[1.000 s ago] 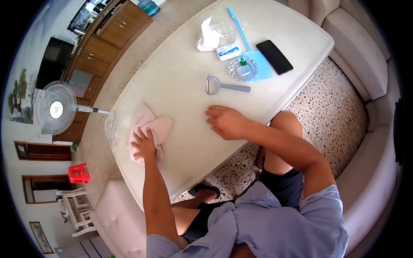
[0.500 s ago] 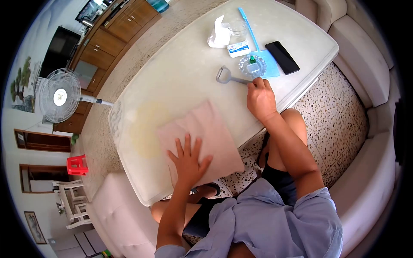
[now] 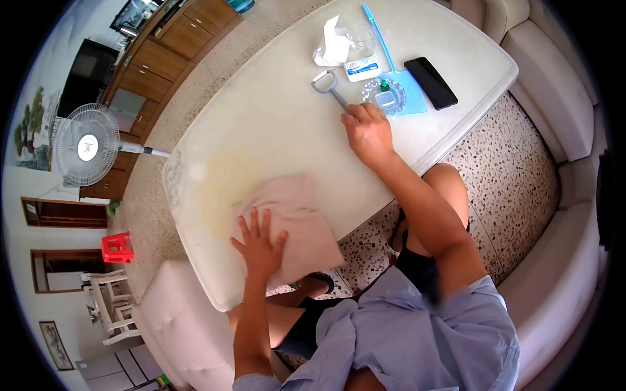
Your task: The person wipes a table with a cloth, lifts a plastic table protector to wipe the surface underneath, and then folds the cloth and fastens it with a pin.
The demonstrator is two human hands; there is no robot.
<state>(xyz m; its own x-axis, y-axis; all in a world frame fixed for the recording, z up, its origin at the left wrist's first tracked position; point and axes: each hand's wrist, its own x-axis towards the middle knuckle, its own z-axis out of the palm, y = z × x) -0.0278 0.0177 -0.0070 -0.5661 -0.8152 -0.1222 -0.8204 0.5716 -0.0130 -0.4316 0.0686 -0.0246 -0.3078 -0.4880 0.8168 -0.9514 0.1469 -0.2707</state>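
Observation:
My left hand [image 3: 261, 246] lies with spread fingers on a pink cloth [image 3: 297, 221] that hangs partly over the table's near edge. A faint yellowish patch [image 3: 225, 186] shows on the pale table [image 3: 261, 117] beside the cloth. My right hand [image 3: 370, 133] is closed around the handle end of a grey peeler [image 3: 334, 88], whose looped head points away and to the left. Just beyond that hand, a glass dish [image 3: 385, 96] with a green-topped item in it rests on a blue fly swatter [image 3: 409, 91].
At the table's far side are a black phone [image 3: 431, 83], a blue-and-white packet [image 3: 362, 68], a clear glass bowl [image 3: 360, 39] and white tissue paper [image 3: 332, 45]. A standing fan [image 3: 87, 147] is at the left, sofas on the right and near left.
My right hand has closed on the peeler's handle and turned and shifted it left. The pink cloth, earlier bunched, has been spread nearer me; my left hand has moved slightly left with it since.

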